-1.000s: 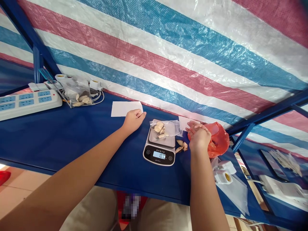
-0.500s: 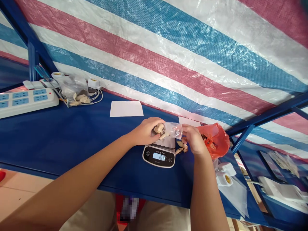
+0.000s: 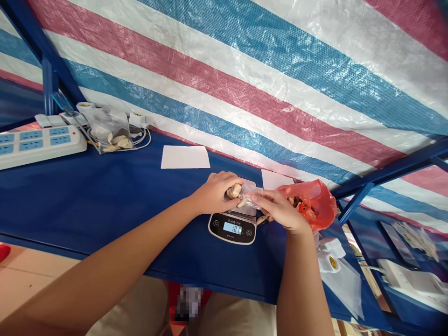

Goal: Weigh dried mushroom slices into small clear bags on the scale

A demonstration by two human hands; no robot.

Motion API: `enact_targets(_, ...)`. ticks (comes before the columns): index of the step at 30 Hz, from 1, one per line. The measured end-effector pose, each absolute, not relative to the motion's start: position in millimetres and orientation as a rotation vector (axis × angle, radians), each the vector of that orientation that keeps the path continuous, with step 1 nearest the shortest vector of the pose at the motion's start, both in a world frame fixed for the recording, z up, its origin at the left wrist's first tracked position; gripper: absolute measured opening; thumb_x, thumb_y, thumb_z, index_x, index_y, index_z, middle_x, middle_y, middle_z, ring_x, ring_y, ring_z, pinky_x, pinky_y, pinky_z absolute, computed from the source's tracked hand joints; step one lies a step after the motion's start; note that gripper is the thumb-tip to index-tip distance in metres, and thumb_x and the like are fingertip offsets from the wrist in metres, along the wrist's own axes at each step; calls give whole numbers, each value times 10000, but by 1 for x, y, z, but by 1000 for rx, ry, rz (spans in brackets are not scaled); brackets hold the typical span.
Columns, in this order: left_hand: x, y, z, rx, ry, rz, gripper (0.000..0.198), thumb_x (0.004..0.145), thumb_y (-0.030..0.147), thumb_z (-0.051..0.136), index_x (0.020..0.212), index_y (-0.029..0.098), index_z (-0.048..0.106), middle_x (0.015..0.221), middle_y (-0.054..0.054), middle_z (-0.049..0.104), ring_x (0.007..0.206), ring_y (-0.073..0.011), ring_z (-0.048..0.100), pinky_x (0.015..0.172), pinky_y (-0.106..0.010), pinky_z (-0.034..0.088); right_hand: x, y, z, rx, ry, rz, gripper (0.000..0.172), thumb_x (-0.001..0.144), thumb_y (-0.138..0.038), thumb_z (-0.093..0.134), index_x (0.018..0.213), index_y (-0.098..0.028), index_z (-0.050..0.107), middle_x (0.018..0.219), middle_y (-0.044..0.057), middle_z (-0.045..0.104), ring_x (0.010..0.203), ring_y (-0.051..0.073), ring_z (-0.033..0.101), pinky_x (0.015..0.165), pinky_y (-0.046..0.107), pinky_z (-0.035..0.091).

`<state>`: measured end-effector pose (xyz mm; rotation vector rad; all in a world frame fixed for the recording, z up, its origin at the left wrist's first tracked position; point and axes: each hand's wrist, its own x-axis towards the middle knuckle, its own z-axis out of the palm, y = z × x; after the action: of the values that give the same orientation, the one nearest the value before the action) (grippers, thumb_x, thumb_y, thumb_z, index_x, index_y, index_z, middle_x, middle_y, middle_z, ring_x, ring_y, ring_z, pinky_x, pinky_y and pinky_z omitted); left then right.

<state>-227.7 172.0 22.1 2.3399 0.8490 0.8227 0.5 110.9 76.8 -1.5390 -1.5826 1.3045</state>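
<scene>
Both hands on a small clear bag (image 3: 245, 196) of pale pieces over the scale (image 3: 234, 225) on the blue bench (image 3: 105, 196). Left hand (image 3: 215, 192) grip clenched round the filled end, right hand (image 3: 280, 210) grip pinching the other end. Red bag (image 3: 315, 200) just right.

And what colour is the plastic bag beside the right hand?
The plastic bag is red-orange, seen best in the head view.
</scene>
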Motion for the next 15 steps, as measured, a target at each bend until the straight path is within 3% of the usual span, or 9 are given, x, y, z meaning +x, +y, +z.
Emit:
enact_targets(4,-227,172,21,2330,846,833,333,895,374,615,1212,270,604,1265,-68,659,1160,-269,598,1021,-457,380,-2,108,77,-1559,-1598,1307,396,872,-582,720,1025,-226,799,845,15,684,611,118,508,418,179,400)
enact_targets(10,-228,173,22,2292,836,810,322,888,376,618,1190,266,608,1262,-72,653,1172,-276,589,1071,-482,384,4,108,75,-1545,-1645,1301,351,906,-560,702,994,-220,717,780,-27,613,561,87,437,432,171,355)
enact_targets(15,-233,175,24,2270,861,809,357,863,341,643,1208,252,616,1279,-76,638,1224,-275,569,1082,-461,422,18,108,77,-1544,-1587,1344,400,918,-611,685,1053,-235,697,699,-41,518,627,119,489,507,198,409)
